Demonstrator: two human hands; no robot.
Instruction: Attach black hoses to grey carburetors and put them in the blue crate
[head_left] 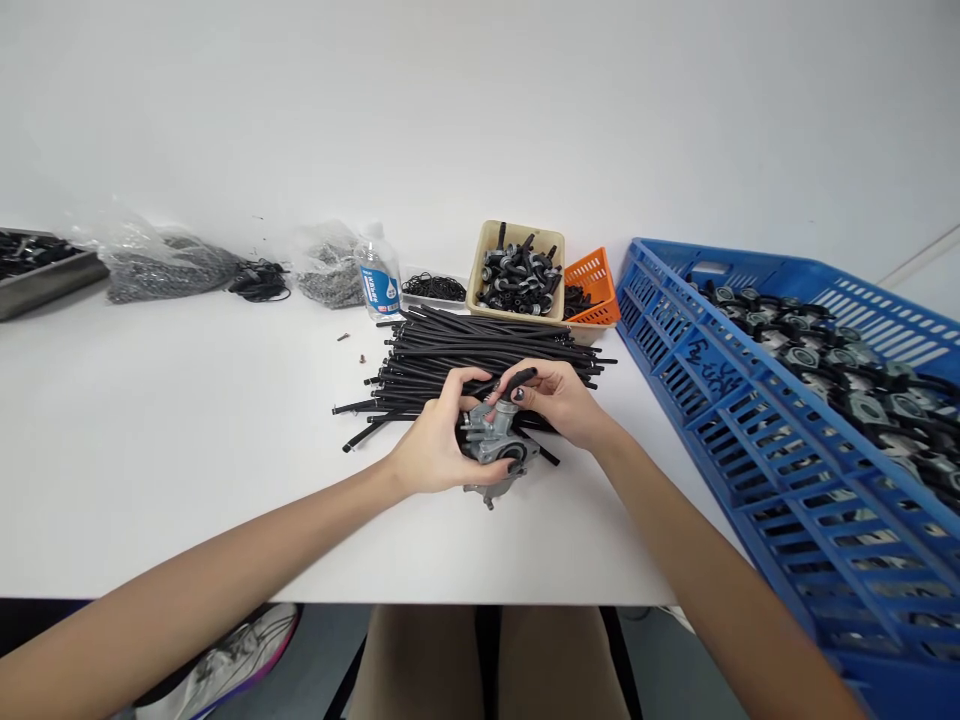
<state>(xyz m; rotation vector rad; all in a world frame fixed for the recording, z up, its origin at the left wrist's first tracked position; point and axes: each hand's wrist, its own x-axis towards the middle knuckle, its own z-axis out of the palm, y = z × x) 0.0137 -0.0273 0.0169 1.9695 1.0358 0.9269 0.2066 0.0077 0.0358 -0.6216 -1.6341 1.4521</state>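
wall [480, 100]: plain white | table [150, 450]: white top | floor [322, 670]: grey | light: even

Two hands [435, 445] [562, 400], one blue crate [750, 420], one bottle [379, 278]

A white table [150, 450] is carrying a pile of black tubes [450, 350]. Behind the pile, a beige bin [477, 272] and an orange basket [595, 276] are sitting. To its right a blue crate [750, 430] is resting, and to its left a bottle [379, 282] is standing.
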